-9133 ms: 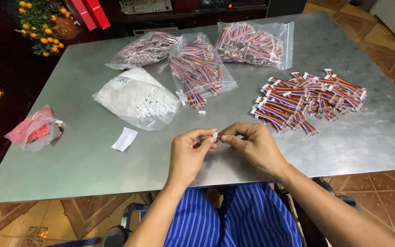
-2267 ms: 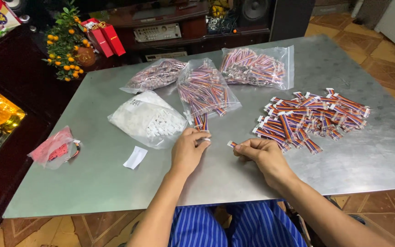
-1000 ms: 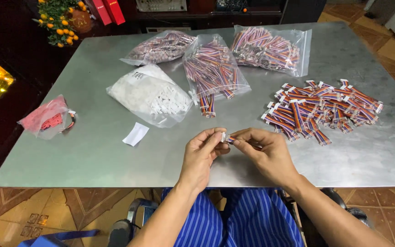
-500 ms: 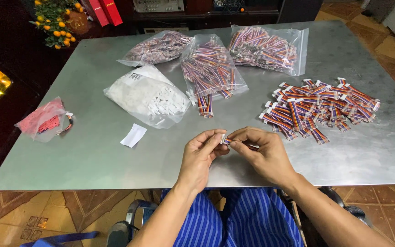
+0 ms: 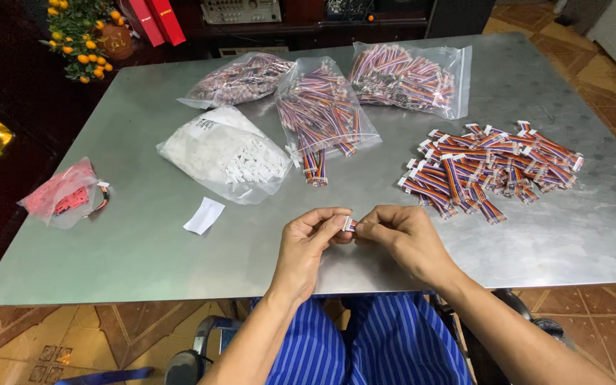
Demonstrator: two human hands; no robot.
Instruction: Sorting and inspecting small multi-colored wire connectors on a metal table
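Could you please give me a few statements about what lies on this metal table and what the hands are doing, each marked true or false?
1. Both hands, the left hand and the right hand, pinch one small striped wire piece with a white connector between them. True.
2. The loose pile of striped ribbon cables lies to the left of the hands. False: it lies to their right.
3. The clear bag of small white plastic parts rests on the grey metal table. True.
4. The small white paper slip lies inside the pink plastic bag. False: it lies bare on the table, apart from that bag.
5. Three clear bags of striped cables sit at the far side. True.
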